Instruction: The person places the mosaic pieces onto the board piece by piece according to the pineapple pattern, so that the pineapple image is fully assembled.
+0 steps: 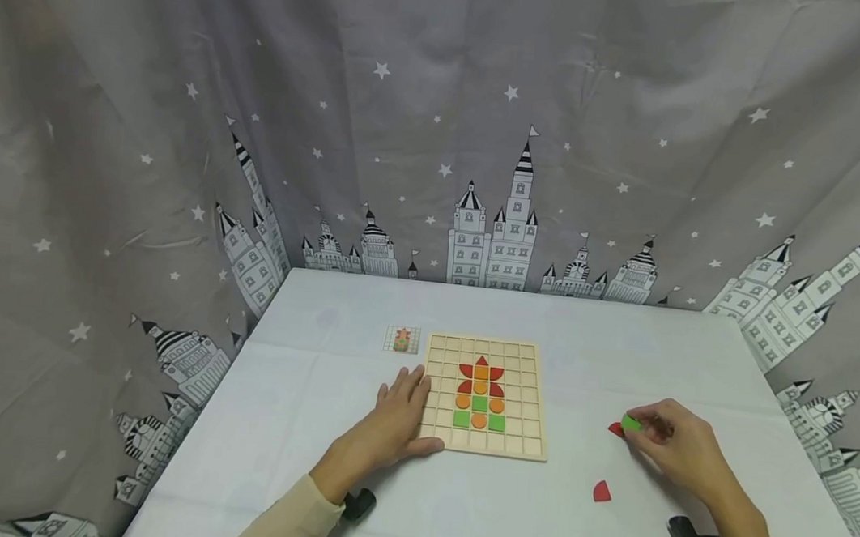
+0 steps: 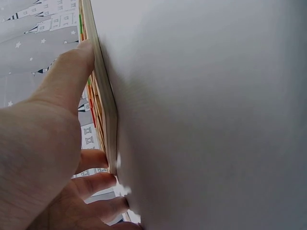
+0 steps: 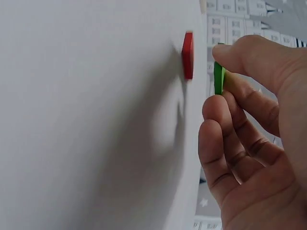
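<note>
In the head view, a wooden grid board (image 1: 523, 444) lies on the white table, bearing a figure of red, orange and green flat pieces. My left hand (image 1: 388, 428) rests at its left side, fingers stretched along the edge; the thumb (image 2: 72, 72) lies over the front edge. To the right of the board, my right hand (image 1: 683, 448) pinches a small green piece (image 1: 630, 422) between thumb and fingers, above the table. Its full shape is partly hidden. Just left of it a red piece (image 1: 614, 429) lies partly covered, and a red quarter-circle piece (image 1: 602, 492) lies nearer me.
A small pattern card (image 1: 401, 339) with a similar coloured figure lies beyond the left hand, beside the board's far left corner. A grey curtain (image 1: 423, 122) printed with castles and stars hangs behind and beside the table (image 1: 505, 516).
</note>
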`<state>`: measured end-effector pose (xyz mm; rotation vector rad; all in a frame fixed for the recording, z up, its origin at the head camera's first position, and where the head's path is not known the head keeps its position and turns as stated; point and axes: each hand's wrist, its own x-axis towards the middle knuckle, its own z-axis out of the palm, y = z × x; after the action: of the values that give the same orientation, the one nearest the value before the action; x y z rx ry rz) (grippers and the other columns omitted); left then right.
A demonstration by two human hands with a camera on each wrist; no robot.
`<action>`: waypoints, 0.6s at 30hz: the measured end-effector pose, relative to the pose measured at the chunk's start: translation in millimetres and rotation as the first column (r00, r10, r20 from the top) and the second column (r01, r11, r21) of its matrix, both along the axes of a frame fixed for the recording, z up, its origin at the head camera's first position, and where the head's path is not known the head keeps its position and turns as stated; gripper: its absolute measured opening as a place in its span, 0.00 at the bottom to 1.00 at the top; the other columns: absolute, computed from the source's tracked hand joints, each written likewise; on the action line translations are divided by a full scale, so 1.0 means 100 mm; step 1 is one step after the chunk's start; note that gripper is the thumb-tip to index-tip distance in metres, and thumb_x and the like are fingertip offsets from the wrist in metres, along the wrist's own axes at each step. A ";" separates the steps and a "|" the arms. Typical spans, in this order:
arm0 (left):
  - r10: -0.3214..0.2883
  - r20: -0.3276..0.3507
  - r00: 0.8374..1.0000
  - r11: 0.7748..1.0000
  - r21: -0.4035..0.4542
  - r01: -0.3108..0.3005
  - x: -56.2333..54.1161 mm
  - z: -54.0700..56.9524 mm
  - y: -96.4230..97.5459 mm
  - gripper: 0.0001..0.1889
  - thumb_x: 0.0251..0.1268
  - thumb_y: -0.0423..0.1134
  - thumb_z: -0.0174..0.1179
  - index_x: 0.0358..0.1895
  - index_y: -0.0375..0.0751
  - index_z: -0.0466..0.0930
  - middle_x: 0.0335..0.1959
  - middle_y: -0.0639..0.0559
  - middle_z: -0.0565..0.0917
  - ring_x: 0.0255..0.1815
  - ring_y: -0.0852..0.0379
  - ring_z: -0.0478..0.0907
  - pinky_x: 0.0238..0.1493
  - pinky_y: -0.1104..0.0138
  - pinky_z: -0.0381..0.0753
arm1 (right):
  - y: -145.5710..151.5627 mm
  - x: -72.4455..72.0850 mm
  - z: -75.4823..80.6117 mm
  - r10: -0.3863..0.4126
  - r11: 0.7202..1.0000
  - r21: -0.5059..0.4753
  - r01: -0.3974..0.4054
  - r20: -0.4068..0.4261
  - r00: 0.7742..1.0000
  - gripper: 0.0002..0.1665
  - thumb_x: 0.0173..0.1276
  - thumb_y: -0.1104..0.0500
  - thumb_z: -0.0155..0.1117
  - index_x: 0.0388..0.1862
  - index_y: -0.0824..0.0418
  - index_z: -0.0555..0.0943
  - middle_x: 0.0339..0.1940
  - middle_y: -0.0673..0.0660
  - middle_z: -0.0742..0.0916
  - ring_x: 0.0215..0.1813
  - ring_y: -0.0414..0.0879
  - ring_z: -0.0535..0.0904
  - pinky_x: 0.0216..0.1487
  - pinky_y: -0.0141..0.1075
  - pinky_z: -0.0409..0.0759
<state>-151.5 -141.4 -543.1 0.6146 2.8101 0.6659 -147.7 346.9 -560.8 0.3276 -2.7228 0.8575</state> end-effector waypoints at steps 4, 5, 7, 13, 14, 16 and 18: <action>0.000 -0.006 1.000 1.000 -0.015 0.000 -0.01 0.02 0.01 0.60 0.75 0.61 0.79 0.92 0.24 0.57 0.96 0.24 0.54 0.97 0.20 0.52 0.90 0.22 0.61 | -0.12 -0.02 0.07 0.027 1.000 -0.002 -0.028 -0.037 0.999 0.16 0.61 0.66 0.93 0.45 0.56 0.96 0.39 0.47 0.91 0.36 0.28 0.79 0.38 0.23 0.80; 0.000 -0.008 1.000 1.000 -0.020 0.000 -0.01 0.02 0.01 0.60 0.75 0.61 0.79 0.92 0.24 0.57 0.96 0.24 0.55 0.97 0.20 0.52 0.90 0.22 0.61 | -0.16 -0.02 0.09 0.037 0.999 -0.004 -0.037 -0.034 0.999 0.16 0.61 0.67 0.93 0.45 0.56 0.95 0.39 0.46 0.91 0.37 0.28 0.80 0.38 0.23 0.81; -0.002 -0.007 1.000 1.000 -0.027 0.001 -0.02 0.03 0.02 0.60 0.75 0.61 0.79 0.92 0.24 0.57 0.96 0.24 0.55 0.97 0.20 0.52 0.89 0.21 0.61 | -0.24 -0.03 0.12 0.061 0.998 -0.009 -0.062 -0.034 0.998 0.17 0.60 0.67 0.93 0.45 0.55 0.95 0.39 0.46 0.91 0.36 0.28 0.81 0.38 0.25 0.82; -0.011 -0.010 1.000 0.999 -0.030 0.010 -0.03 0.05 0.02 0.59 0.76 0.60 0.79 0.91 0.23 0.58 0.95 0.23 0.56 0.96 0.18 0.53 0.88 0.20 0.62 | -0.49 -0.06 0.16 0.164 0.985 -0.040 -0.166 -0.045 0.985 0.18 0.60 0.72 0.89 0.47 0.56 0.96 0.36 0.43 0.90 0.35 0.29 0.82 0.36 0.29 0.85; -0.012 -0.014 1.000 1.000 -0.028 0.011 -0.03 0.05 0.02 0.59 0.75 0.60 0.80 0.91 0.23 0.58 0.95 0.22 0.56 0.96 0.18 0.54 0.88 0.20 0.63 | -0.53 -0.07 0.16 0.185 0.981 -0.049 -0.187 -0.051 0.981 0.19 0.60 0.73 0.89 0.47 0.57 0.96 0.36 0.43 0.90 0.35 0.29 0.82 0.36 0.29 0.85; -0.013 -0.015 1.000 1.000 -0.026 0.013 -0.02 0.05 0.02 0.59 0.75 0.60 0.80 0.91 0.23 0.58 0.95 0.22 0.56 0.96 0.18 0.54 0.87 0.20 0.63 | -0.60 -0.08 0.16 0.228 0.971 -0.062 -0.232 -0.058 0.972 0.19 0.59 0.74 0.88 0.47 0.58 0.96 0.36 0.44 0.91 0.35 0.30 0.82 0.36 0.29 0.86; -0.012 -0.013 1.000 1.000 -0.024 0.012 -0.02 0.05 0.02 0.59 0.75 0.60 0.80 0.91 0.23 0.58 0.95 0.22 0.56 0.96 0.18 0.54 0.88 0.20 0.63 | -0.69 -0.09 0.16 0.267 0.959 -0.079 -0.271 -0.056 0.962 0.19 0.60 0.74 0.88 0.48 0.60 0.96 0.38 0.45 0.92 0.36 0.30 0.83 0.37 0.29 0.88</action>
<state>-153.6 -139.5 -538.6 0.6332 2.8197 0.6276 -156.5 278.2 -545.1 0.7032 -2.6273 1.0206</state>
